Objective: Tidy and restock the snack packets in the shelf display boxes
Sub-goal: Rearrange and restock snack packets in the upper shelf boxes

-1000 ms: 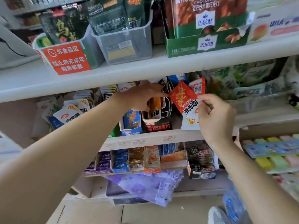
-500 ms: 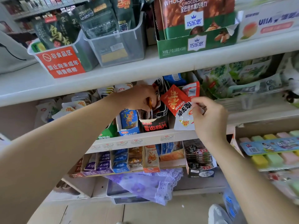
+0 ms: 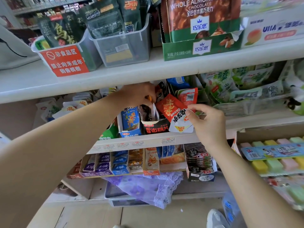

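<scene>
The right hand (image 3: 209,125) is nearest, raised in front of the middle shelf's edge (image 3: 139,143). Its thumb and fingertips pinch the right side of a red-and-white snack packet (image 3: 174,113). The packet hangs tilted to the left of the hand, white end down with a yellow 20% mark, and overlaps the right front corner of a black display box (image 3: 156,128).

Up and to the left of the right hand, the left hand (image 3: 138,94) reaches over that box's open top. Its fingers curl downward round an orange packet (image 3: 149,98), of which only a sliver shows. Dark packets stand in the box below those fingers. A blue display box (image 3: 130,123) sits just beside the black one, under the left wrist.

Behind the pinched packet, just above the right hand, a second red packet (image 3: 188,96) stands upright with its barcode showing. Further up, over both hands, the upper shelf (image 3: 148,69) carries a green chocolate box (image 3: 200,48) and clear bins (image 3: 125,46).
</scene>
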Demonstrator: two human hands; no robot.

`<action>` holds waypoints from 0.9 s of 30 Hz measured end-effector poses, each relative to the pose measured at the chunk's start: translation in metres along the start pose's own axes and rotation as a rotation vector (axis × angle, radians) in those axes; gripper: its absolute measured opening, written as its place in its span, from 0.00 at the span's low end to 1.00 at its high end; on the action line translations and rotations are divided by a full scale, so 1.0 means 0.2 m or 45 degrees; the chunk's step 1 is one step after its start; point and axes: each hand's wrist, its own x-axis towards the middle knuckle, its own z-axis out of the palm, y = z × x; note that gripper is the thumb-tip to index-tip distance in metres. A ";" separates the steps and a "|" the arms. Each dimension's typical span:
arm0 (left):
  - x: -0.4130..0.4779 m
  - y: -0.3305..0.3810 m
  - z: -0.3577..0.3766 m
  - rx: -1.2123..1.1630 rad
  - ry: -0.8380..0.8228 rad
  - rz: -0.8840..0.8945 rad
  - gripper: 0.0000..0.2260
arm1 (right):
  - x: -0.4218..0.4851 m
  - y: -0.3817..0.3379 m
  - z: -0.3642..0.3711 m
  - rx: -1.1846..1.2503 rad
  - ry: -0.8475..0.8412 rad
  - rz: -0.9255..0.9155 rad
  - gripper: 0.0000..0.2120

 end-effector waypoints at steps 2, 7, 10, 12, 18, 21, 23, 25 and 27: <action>-0.03 -0.01 0.00 -0.098 0.141 -0.082 0.10 | 0.00 -0.01 0.00 0.050 0.013 0.042 0.07; -0.19 0.06 0.06 -0.187 0.709 -0.114 0.09 | -0.03 -0.05 -0.02 0.109 0.155 0.006 0.07; -0.32 0.16 0.09 -0.031 1.071 0.041 0.08 | -0.04 -0.05 -0.04 0.165 0.173 0.023 0.08; -0.41 0.22 0.14 0.002 1.230 0.017 0.07 | -0.04 -0.05 -0.04 0.192 0.151 0.051 0.09; -0.71 0.42 0.23 -0.348 1.485 -0.391 0.02 | -0.09 -0.13 0.03 0.641 -0.123 0.358 0.18; -0.85 0.43 0.26 -0.459 1.568 -0.595 0.02 | -0.12 -0.19 0.08 0.807 -0.258 0.464 0.21; -0.95 0.41 0.27 -0.539 1.600 -0.741 0.04 | -0.15 -0.22 0.11 0.857 -0.357 0.500 0.23; -1.03 0.38 0.30 -0.647 1.593 -0.917 0.05 | -0.19 -0.24 0.15 0.868 -0.483 0.534 0.27; -1.12 0.36 0.33 -0.734 1.564 -1.088 0.05 | -0.23 -0.27 0.21 0.894 -0.586 0.586 0.27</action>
